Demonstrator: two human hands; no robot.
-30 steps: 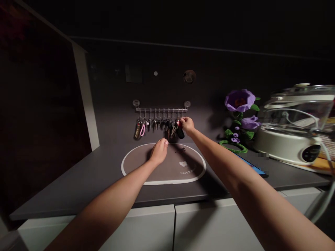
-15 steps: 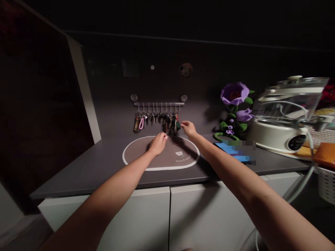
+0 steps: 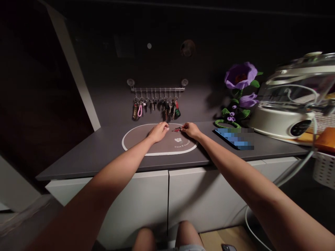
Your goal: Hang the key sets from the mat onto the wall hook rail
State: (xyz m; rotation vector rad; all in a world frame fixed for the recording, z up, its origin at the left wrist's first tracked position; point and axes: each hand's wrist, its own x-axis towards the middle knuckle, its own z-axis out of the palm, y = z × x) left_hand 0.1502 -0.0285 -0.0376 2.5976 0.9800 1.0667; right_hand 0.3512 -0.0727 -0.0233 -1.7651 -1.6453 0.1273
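My right hand (image 3: 190, 130) is closed at the right part of the oval mat, its fingertips pinching the end of a small key with a red tag (image 3: 176, 130). The tag lies over the mat. On the mat's upper middle rests my left hand (image 3: 159, 132), its fingers curled; whether they hold anything is hidden. The brown mat (image 3: 138, 139) has a white rim and a small white print. Above it, several keys and key fobs (image 3: 172, 108) hang from a clear hook rail (image 3: 157, 89) on the wall, among them a pink loop (image 3: 140, 110).
Right of the mat lies a phone or tablet (image 3: 230, 139). Behind it stand purple knitted flowers (image 3: 240, 76). A white appliance with a clear cover (image 3: 280, 120) is further right, its cable hanging past a white basket (image 3: 324, 170). White cabinets (image 3: 141, 195) are below.
My right hand has moved down from beside the hanging keys to the mat and now touches the red-tagged key. My left hand stays on the mat. The view has tilted downward.
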